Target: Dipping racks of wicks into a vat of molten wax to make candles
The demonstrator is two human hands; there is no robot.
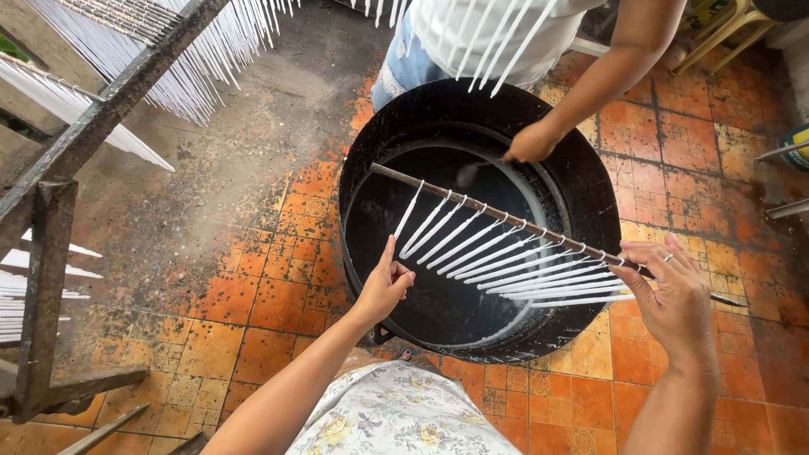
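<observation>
At the far left stood a dark metal rack [50, 253] hung with rows of white tapers [181, 80], well apart from the work. The left hand [383, 286] hovered over the near rim of the big black vat [590, 181], its grip apart, fingers loose and closed on nothing. The rod [506, 216] lay across the vat's mouth, long axis running from upper left to lower right, and its row of white candles [506, 257] fanned out almost flat, tips pointing toward the lower left (they did not hang straight down). Judging by that, the dipping step was in hand, the rod tilted over the wax; the next move would call for a firm hold at both ends and a level rod. Beyond, a co-worker's hand [533, 141] gripped a ladle [470, 173] in the vat. At the right, the right hand [674, 299] touched the rod's lower end, fingers spread, not clamped round it.
</observation>
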